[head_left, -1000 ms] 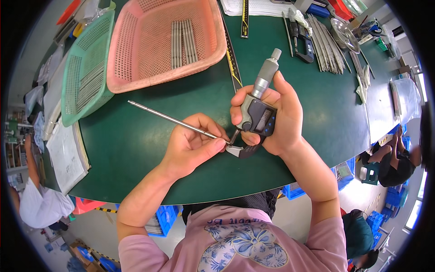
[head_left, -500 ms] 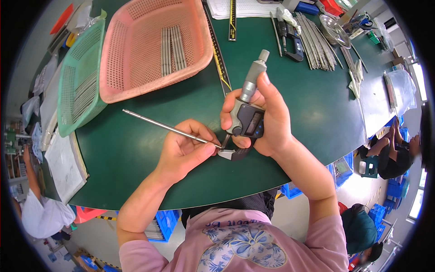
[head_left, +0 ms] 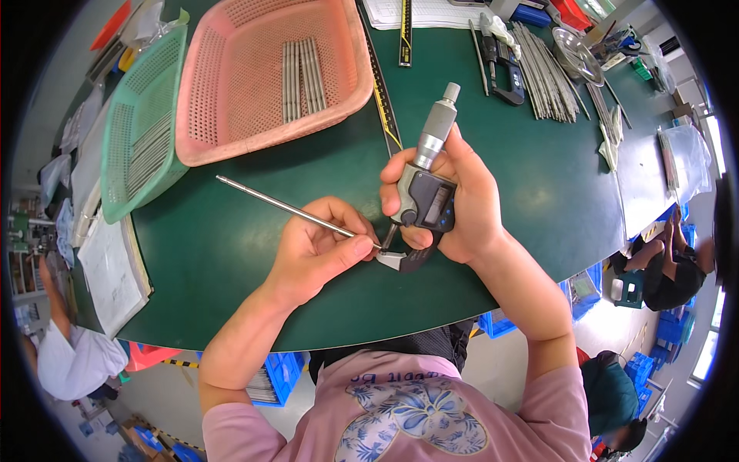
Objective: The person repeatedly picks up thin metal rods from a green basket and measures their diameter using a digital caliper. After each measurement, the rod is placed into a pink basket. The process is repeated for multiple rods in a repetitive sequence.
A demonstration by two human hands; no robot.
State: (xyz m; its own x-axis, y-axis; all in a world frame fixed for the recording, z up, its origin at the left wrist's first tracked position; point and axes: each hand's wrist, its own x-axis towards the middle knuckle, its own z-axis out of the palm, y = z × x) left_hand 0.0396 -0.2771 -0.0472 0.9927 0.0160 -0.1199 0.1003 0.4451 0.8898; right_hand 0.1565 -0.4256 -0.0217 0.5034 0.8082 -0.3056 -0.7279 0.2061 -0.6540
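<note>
My left hand (head_left: pixel 319 250) is closed on a thin shiny metal rod (head_left: pixel 281 204), pinched near its right end between thumb and fingers. The rod slants up to the left over the green table. Wrapped round a digital micrometer (head_left: pixel 423 202) is my right hand (head_left: pixel 471 204), with the grey thimble pointing up and the small screen facing up. The right tip of the rod sits at the micrometer's jaws, by the frame's light-coloured end; whether the jaws touch it I cannot tell.
A pink basket (head_left: pixel 269 146) with several metal rods stands beyond my left hand, beside a green basket (head_left: pixel 115 200) of rods. Far right lie another micrometer (head_left: pixel 508 81), a rod bundle (head_left: pixel 546 77) and a metal bowl (head_left: pixel 577 58). Papers (head_left: pixel 112 277) lie at left. Other people sit nearby.
The table and baskets have shifted slightly right and up in the picture, as the view moved. Both hands keep their hold, with the rod tip still at the micrometer's jaws.
</note>
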